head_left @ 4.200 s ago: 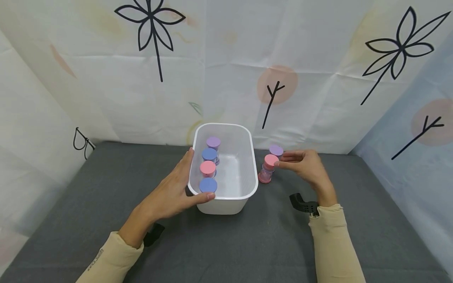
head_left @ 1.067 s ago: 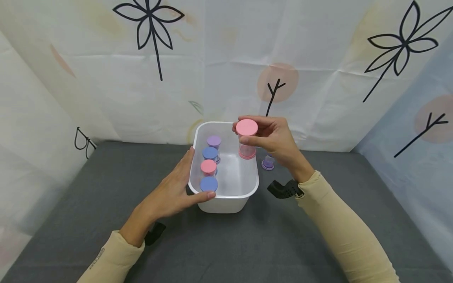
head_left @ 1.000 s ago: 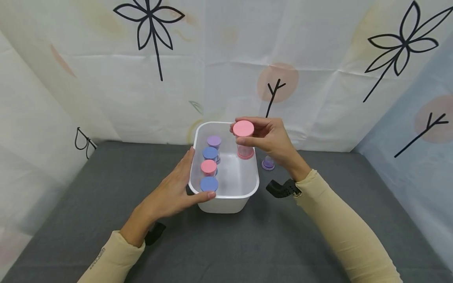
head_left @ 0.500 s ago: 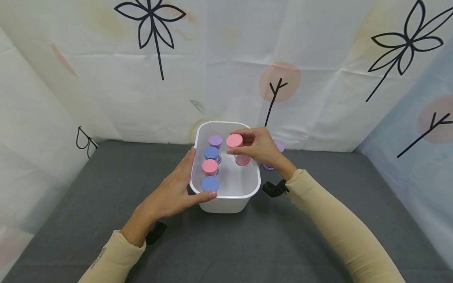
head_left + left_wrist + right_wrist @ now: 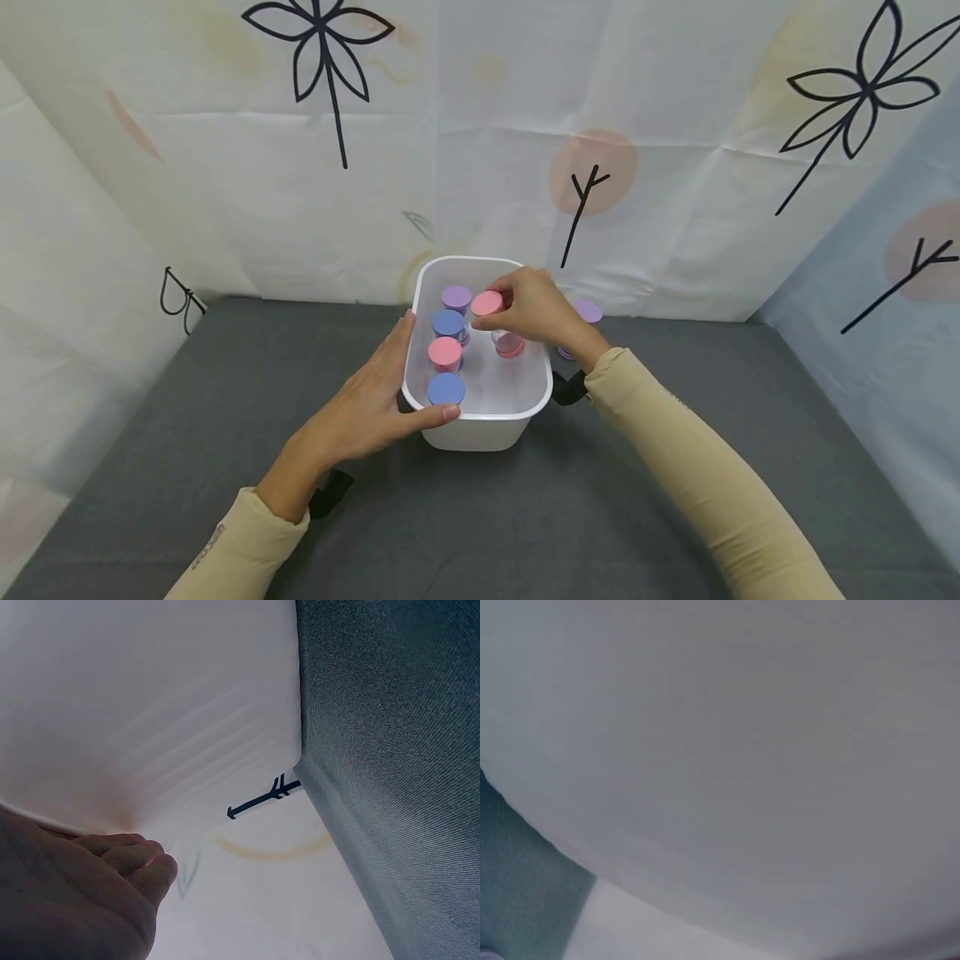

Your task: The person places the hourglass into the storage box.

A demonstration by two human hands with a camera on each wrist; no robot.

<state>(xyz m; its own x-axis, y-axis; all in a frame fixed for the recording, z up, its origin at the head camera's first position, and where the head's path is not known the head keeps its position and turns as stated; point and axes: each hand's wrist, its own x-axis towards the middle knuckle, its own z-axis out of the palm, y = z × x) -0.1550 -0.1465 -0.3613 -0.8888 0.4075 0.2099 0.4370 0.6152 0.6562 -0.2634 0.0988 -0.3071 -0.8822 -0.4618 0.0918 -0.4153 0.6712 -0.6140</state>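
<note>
A pink-capped sand timer (image 5: 508,344) with a clear body leans inside the white plastic bin (image 5: 475,433). My right hand (image 5: 534,304) reaches over the bin's right rim and pinches its cap between thumb and fingers. Along the bin's left side lies my left hand (image 5: 360,408), fingers stretched against the outer wall and thumb on the front rim. In the left wrist view, left fingertips (image 5: 154,877) touch the wall under the rim. A row of capped timers stands along the bin's left inside: purple (image 5: 456,298), blue (image 5: 447,324), pink (image 5: 445,353) and blue (image 5: 446,388).
Just right of the bin stands a purple-capped timer (image 5: 587,311), partly hidden behind my right wrist. Grey cloth (image 5: 660,517) covers the table, with a patterned white curtain (image 5: 480,167) behind. The bin's pale outer wall (image 5: 720,750) fills most of the right wrist view.
My right hand has picked up the pink-capped timer from right of the bin, carried it left over the rim and lowered it inside. My left hand has stayed at the bin.
</note>
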